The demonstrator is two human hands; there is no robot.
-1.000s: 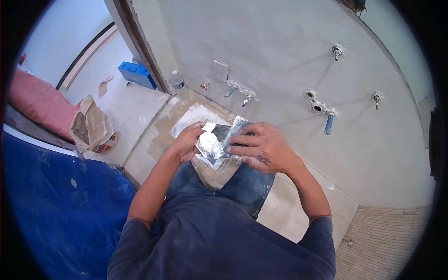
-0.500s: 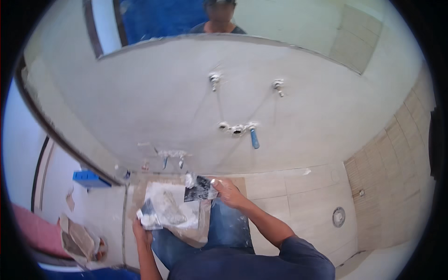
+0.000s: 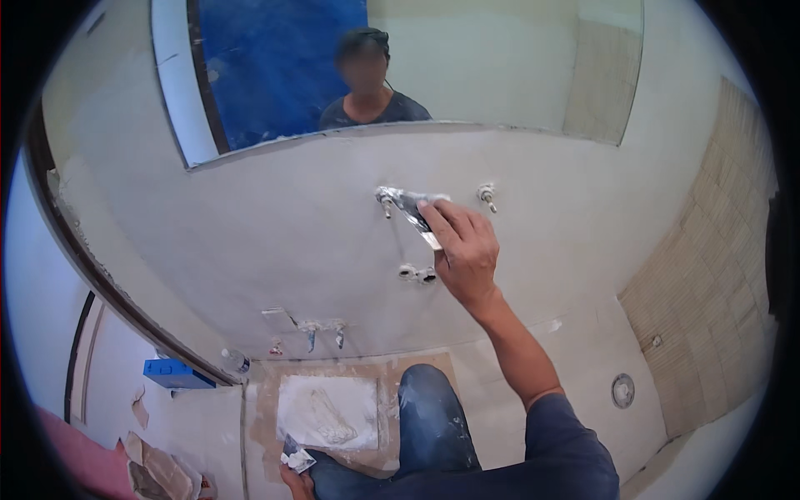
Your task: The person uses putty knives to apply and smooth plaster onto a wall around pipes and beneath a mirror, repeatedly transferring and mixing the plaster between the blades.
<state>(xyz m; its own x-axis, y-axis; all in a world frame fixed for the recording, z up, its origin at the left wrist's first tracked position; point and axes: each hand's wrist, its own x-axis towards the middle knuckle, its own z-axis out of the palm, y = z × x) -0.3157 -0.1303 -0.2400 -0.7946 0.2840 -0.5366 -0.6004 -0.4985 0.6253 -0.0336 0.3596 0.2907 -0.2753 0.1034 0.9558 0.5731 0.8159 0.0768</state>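
Observation:
My right hand [image 3: 467, 250] grips a flat metal putty blade [image 3: 414, 215] against the grey wall [image 3: 275, 225], its far corner at the left upper pipe fitting [image 3: 385, 210]. Another fitting [image 3: 488, 195] sticks out to the right; two holed fittings [image 3: 408, 272] show below, partly behind my wrist. Low at my left leg, my left hand [image 3: 297, 482] holds a second metal blade [image 3: 297, 458] with white putty on it. On the floor lies a white board [image 3: 321, 396] with a lump of pale putty [image 3: 333, 421], atop brown cardboard [image 3: 437, 367].
A mirror [image 3: 500, 67] above reflects a person. A blue box [image 3: 179, 373], water bottle [image 3: 235, 360] and torn paper bag [image 3: 158, 467] are at lower left, beside a door frame [image 3: 100, 271]. Low wall fittings [image 3: 325, 329] are near the floor. A drain [image 3: 622, 390] and tiled wall [image 3: 692, 292] are at right.
My right hand has risen from near my lap to the upper wall fitting with its blade. My left hand has moved lower with the other blade. The view has tilted up, showing more mirror.

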